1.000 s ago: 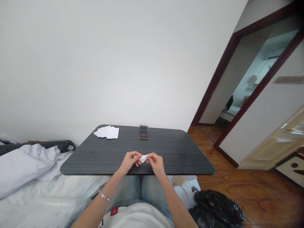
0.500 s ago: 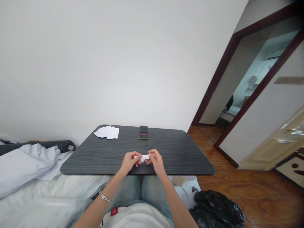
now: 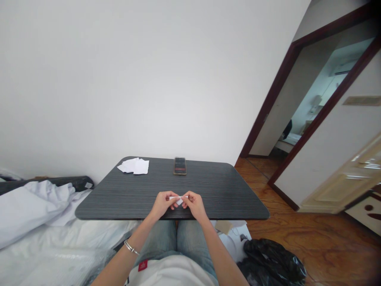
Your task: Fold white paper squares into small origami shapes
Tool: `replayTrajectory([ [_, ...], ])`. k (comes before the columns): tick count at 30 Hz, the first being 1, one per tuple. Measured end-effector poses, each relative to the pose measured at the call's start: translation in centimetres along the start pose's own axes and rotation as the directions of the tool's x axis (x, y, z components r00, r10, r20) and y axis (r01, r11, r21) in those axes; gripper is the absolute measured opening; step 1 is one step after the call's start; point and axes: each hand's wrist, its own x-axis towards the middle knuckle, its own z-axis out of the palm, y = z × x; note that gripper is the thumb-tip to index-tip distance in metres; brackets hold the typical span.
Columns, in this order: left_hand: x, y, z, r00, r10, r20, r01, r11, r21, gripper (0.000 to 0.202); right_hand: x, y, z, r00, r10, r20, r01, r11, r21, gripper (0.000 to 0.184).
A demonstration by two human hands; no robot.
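Handling the white paper [image 3: 179, 201]: I'd go light and level with both pinches, thumbs pressing evenly so the edge stays straight; squeeze one side harder and it'd probably skew or crumple. It's a tiny piece, so small thumb moves should beat big ones.
Paper's look: small, plain white, straightish along the far edge, narrowing to a point on the near side. Looks folded tbh, but the fingers cover too much to count layers.
Paper's spot: right between the hands, above the near part of the dark table [image 3: 217, 190]. Can't tell if it touches the surface.
Left hand [image 3: 162, 203]: narrow pinch on the paper's left end, fingers curled in.
Right hand [image 3: 195, 205]: same deal on the right end, thumb just beside the other one.
White sheets [image 3: 141, 166]: past the grip, off to the left, overlapping.
Phone [image 3: 179, 166]: straight out beyond the grip, near the far edge.
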Motion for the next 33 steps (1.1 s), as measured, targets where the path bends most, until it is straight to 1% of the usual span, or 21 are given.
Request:
replayTrajectory([
  [6,0.13,-0.03,0.1,1.0,-0.006,0.031,0.008,0.998,-0.062,0.024,0.11,0.24,-0.2,1.0,0.006,-0.011,-0.006,0.998,0.059,0.015],
  [11,0.22,-0.21,0.02,0.999,0.001,0.044,0.004,0.994,-0.107,0.032,0.1,0.45,-0.29,0.999,0.007,-0.036,-0.005,0.998,0.068,0.018],
  [13,0.2,-0.14,-0.07,0.999,0.002,0.034,0.002,0.992,-0.128,0.036,0.14,0.52,-0.31,0.999,0.011,-0.051,-0.007,0.997,0.07,0.019],
  [16,0.18,0.04,-0.22,1.0,0.007,-0.013,-0.009,0.984,-0.179,0.042,0.21,0.57,-0.34,0.995,0.022,-0.095,-0.014,0.996,0.086,0.021],
  [18,0.2,0.07,-0.28,1.0,0.005,-0.024,-0.009,0.984,-0.179,0.04,0.26,0.6,-0.35,0.993,0.03,-0.117,-0.019,0.995,0.098,0.022],
  [22,0.27,-0.07,-0.22,1.0,0.0,0.008,0.001,0.996,-0.092,0.029,0.32,0.7,-0.33,0.993,0.042,-0.108,-0.029,0.992,0.124,0.022],
  [24,0.29,-0.13,-0.17,1.0,0.0,0.008,0.001,0.997,-0.079,0.027,0.34,0.74,-0.29,0.992,0.047,-0.118,-0.03,0.989,0.146,0.021],
  [28,0.34,-0.31,-0.2,1.0,0.004,0.001,-0.003,0.993,-0.118,0.028,0.37,0.66,-0.22,0.988,0.05,-0.149,-0.023,0.985,0.173,0.022],
  [33,0.52,-0.87,-0.43,1.0,-0.001,0.005,0.002,0.986,-0.165,0.032,0.36,0.4,-0.27,0.989,0.061,-0.133,-0.035,0.981,0.19,0.025],
])
